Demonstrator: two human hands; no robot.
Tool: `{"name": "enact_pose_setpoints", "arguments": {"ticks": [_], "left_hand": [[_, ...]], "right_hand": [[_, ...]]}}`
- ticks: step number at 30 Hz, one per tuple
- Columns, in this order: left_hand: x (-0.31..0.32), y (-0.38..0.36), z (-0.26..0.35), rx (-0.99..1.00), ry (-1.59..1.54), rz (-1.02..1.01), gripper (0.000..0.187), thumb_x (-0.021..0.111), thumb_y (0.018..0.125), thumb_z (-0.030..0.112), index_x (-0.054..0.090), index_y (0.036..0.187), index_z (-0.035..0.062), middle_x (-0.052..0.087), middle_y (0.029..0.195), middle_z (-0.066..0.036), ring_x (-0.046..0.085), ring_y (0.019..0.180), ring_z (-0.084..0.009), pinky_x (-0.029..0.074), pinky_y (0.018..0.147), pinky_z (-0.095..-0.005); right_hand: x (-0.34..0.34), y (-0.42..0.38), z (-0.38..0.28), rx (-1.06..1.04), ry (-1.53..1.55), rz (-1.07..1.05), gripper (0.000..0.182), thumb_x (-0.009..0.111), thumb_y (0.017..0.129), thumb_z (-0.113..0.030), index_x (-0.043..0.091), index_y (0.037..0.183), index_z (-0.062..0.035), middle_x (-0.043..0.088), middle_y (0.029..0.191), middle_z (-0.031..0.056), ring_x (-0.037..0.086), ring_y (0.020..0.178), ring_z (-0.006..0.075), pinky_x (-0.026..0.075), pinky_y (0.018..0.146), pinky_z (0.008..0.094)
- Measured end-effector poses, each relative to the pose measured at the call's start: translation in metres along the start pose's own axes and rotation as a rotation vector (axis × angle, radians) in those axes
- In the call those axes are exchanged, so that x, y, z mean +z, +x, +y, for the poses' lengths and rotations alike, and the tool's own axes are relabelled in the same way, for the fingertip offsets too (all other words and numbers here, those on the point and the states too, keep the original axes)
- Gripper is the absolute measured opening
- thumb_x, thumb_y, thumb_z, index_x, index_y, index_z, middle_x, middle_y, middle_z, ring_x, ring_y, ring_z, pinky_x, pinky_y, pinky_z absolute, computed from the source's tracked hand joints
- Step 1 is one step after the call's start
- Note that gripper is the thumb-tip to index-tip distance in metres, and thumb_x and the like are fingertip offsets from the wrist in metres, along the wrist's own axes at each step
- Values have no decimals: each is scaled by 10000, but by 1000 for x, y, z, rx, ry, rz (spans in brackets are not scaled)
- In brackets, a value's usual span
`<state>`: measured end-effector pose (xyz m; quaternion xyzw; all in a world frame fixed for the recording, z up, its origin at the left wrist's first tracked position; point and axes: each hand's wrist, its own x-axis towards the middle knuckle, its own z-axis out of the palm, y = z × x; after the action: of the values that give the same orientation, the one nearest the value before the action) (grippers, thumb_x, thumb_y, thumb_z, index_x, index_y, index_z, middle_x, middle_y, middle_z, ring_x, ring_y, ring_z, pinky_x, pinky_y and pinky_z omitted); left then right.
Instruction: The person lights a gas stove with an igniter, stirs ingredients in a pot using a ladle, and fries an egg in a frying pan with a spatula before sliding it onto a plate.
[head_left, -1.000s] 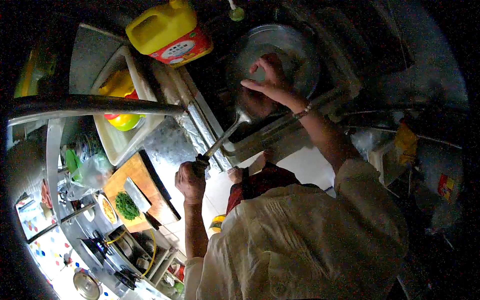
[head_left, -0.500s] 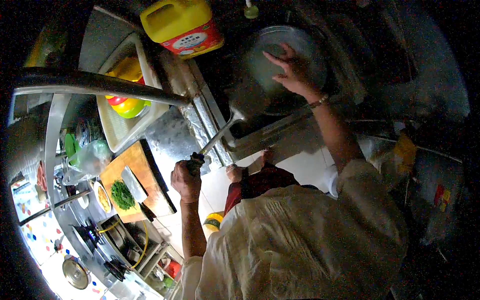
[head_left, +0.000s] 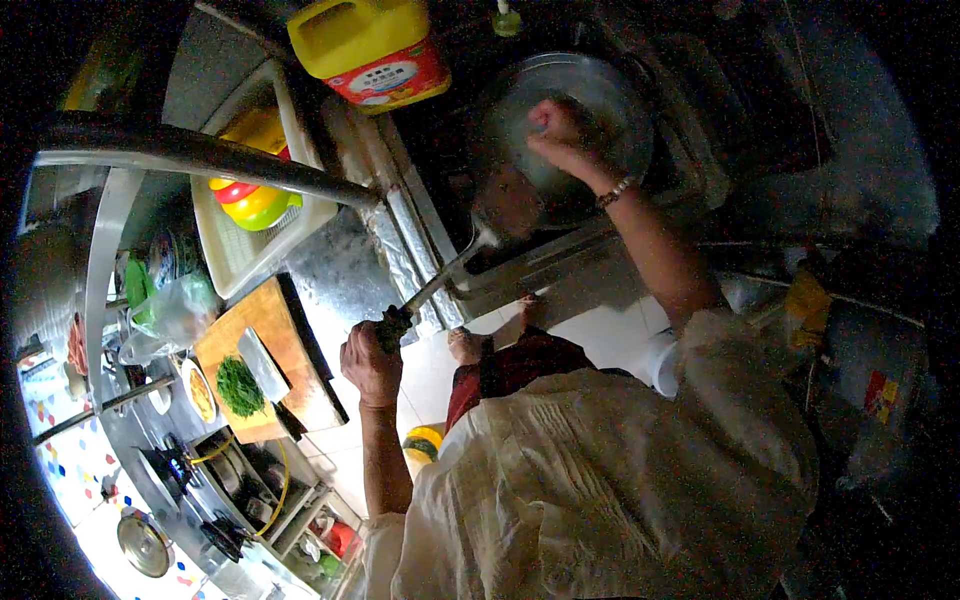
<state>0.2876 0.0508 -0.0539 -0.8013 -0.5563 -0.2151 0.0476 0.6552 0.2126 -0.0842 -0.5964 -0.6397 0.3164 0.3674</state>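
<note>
My left hand [head_left: 372, 362] is wrapped round the dark grip of a long-handled metal turner [head_left: 440, 280]. The turner's broad head [head_left: 508, 203] reaches over the dark stove area, just left of a large round grey pan or lid [head_left: 615, 120], whose surface looks hazy. Above that round shape is my right hand [head_left: 562, 135], its fingers curled inward. Whether it grips anything is too dark to tell.
A yellow jug with a red label [head_left: 385, 75] stands beyond the stove. To the left are a white basket [head_left: 235, 265], a cutting board [head_left: 285, 320] with a knife [head_left: 262, 365] and chopped greens [head_left: 240, 387], and a metal rail [head_left: 200, 160].
My right hand has gone from spread fingers to curled ones and moved slightly left over the round pan or lid. More of the turner's head shows now; my left hand stays in place.
</note>
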Motion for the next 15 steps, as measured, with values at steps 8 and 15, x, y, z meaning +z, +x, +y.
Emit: {"name": "enact_pose_setpoints", "arguments": {"ticks": [8,15], "left_hand": [[4,-8,-8,-12,17,8,255,684,699,111,462,822,85,543,720,-42,531,600,-245,395,526,-342],[2,-8,-8,-9,20,-1,262,675,696,109,461,844,80,547,725,-47,538,617,-248,390,527,-353]], "right_hand": [[-27,0,-6,307,-292,-165,290,636,723,-172,588,987,-63,607,984,75,584,889,196,459,723,297],[1,-24,-48,-110,183,-31,363,679,696,-135,553,1031,-71,512,1084,39,486,978,159,413,801,278]]}}
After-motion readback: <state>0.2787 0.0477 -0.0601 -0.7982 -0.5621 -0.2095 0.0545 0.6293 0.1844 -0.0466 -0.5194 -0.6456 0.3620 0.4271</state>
